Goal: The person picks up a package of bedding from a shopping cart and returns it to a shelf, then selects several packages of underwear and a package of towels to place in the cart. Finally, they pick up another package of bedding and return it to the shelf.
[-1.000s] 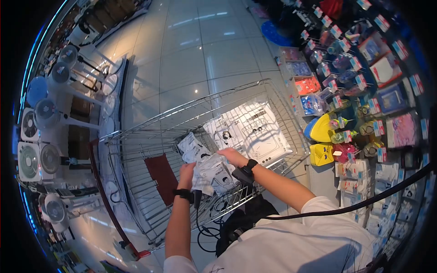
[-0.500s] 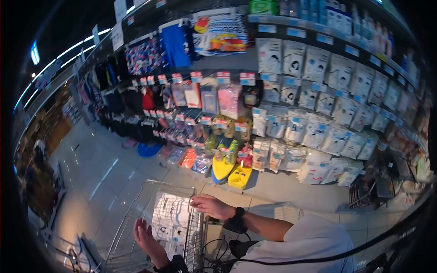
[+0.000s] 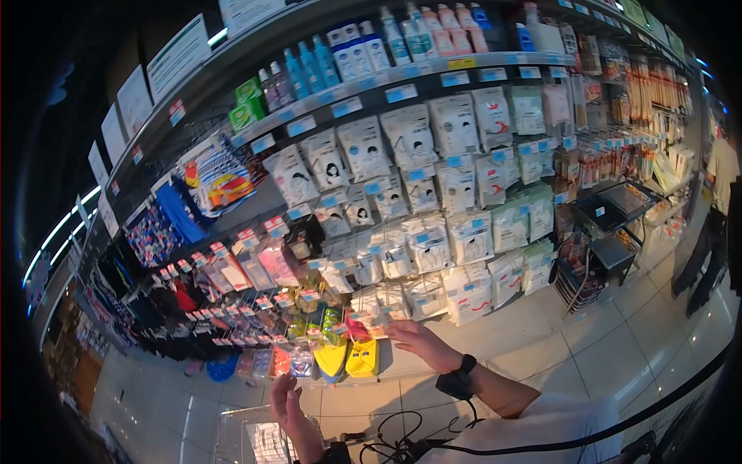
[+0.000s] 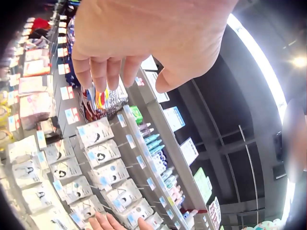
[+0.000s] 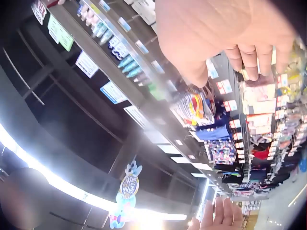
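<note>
Both hands are raised in front of the hanging goods and hold nothing. The left hand [image 3: 294, 421] is up over the shopping cart [image 3: 224, 424], its fingers loosely bent. A white printed package [image 3: 268, 444] shows inside the cart, partly hidden by that hand and arm. My right hand [image 3: 421, 344] reaches forward with relaxed fingers and overlaps the lowest row of white printed packets [image 3: 468, 294] in the head view. In the left wrist view, the left hand [image 4: 153, 36] has its fingers pointing down. The right wrist view shows the right hand [image 5: 225, 33] with its fingers apart from the thumb.
More white packets [image 3: 407, 135] hang in rows on the rack. Bottles [image 3: 309, 66] line the shelf above. Yellow items [image 3: 362, 358] stand low on the left, near a blue round item [image 3: 222, 367]. A dark rack [image 3: 610, 205] and a person [image 3: 719, 201] are at the right. Black cables [image 3: 402, 433] hang by the body.
Both hands have let go of the white packages in the cart and risen. The head view has swung right and up from the cart to the hanging packets, leaving the cart at the bottom edge.
</note>
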The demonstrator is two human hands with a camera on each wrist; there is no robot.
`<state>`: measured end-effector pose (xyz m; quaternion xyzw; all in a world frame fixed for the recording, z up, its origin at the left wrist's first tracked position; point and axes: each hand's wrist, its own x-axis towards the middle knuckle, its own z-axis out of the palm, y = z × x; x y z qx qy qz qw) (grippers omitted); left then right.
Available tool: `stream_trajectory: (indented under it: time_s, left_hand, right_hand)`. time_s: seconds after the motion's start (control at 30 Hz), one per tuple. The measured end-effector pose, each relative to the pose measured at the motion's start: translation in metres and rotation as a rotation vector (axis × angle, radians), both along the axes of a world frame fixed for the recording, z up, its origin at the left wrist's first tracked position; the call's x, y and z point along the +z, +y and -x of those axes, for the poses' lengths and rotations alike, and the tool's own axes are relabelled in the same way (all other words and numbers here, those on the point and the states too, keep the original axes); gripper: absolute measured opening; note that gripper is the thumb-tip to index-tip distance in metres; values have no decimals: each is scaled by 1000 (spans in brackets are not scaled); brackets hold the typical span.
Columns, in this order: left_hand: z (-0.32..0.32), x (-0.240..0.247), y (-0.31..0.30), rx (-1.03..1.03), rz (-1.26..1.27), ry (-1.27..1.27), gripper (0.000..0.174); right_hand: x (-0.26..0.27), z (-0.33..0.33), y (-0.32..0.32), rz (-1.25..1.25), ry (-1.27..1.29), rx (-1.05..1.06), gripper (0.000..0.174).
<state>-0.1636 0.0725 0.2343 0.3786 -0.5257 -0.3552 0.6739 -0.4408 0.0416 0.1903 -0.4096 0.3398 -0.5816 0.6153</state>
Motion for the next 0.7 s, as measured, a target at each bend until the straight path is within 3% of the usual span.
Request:
stream_trajectory:
  time_s: [0.37,0.7]
  left_hand:
    - [227,-7,-51,-258,-46,-5,41]
    - [366,-21,-97,-602,-93,-44,55]
  right_hand:
    - [-20,234,20,98,48,-280,55]
    - [-45,345,53,76,-119,-518,62]
